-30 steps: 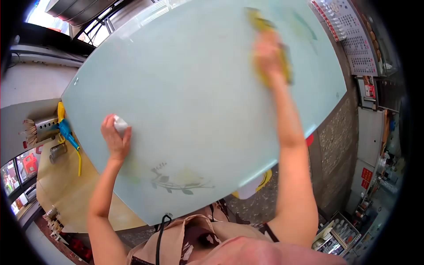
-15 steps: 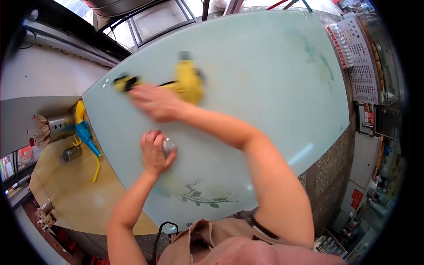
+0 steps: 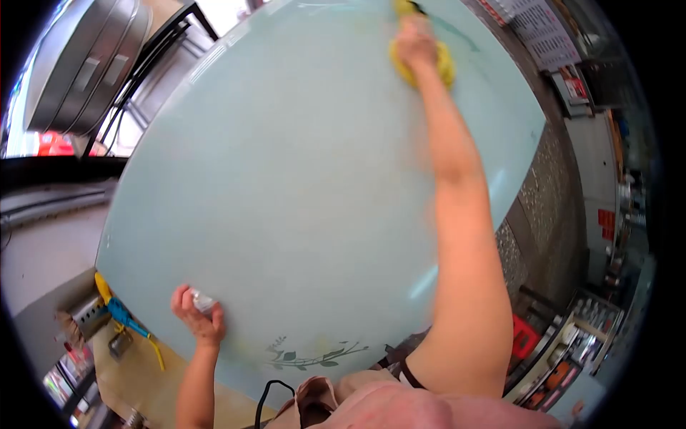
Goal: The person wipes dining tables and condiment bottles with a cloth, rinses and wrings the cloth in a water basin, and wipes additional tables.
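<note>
At the far right of the pale green glass tabletop (image 3: 286,179), my right hand (image 3: 416,46) is closed on a yellow cloth (image 3: 444,68) with dark patches. The cloth lies against the glass and sticks out on both sides of the hand; blur softens its outline. My right arm is stretched out long over the table. Near the left edge, my left hand (image 3: 199,318) rests on the glass, fingers curled round a small clear, whitish thing (image 3: 203,300) whose kind I cannot make out. A printed leafy branch (image 3: 318,355) decorates the near side of the tabletop.
A blue and yellow tool (image 3: 121,312) and a small jar (image 3: 120,344) are on the lower wooden surface (image 3: 161,379) at left. Large metal steamer-like drums (image 3: 89,68) stand on a frame at upper left. A printed menu sheet (image 3: 539,32) is at upper right.
My right hand has swept the yellow cloth from the left part of the tabletop to the far right. My left hand still grips the small clear thing. The camera view has turned.
</note>
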The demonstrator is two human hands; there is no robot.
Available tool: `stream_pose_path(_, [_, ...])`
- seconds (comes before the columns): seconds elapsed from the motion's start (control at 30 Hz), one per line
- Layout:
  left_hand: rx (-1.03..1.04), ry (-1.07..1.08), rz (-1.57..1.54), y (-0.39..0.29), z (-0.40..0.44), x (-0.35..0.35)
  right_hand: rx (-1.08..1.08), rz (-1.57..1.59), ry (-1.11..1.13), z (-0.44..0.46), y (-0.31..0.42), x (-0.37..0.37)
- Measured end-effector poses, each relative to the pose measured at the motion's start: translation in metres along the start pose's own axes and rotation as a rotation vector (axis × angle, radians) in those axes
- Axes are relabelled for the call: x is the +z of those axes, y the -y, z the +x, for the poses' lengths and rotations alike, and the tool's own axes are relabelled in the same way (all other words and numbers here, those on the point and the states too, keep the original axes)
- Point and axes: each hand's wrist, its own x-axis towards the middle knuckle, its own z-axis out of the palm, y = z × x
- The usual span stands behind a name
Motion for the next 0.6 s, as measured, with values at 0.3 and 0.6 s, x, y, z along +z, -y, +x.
stream_pose_path(0.3, [0.033, -0.045, 0.070, -0.011, 0.001, -0.001, 0.612, -0.317, 0.153, -0.222, -0.191, -0.160])
stream_pose_path(0.6, [-0.410, -0.315, -0.989, 0.058, 0.012, 0.016, 0.049, 0.963, 0.259, -0.510, 0.281, -0.315])
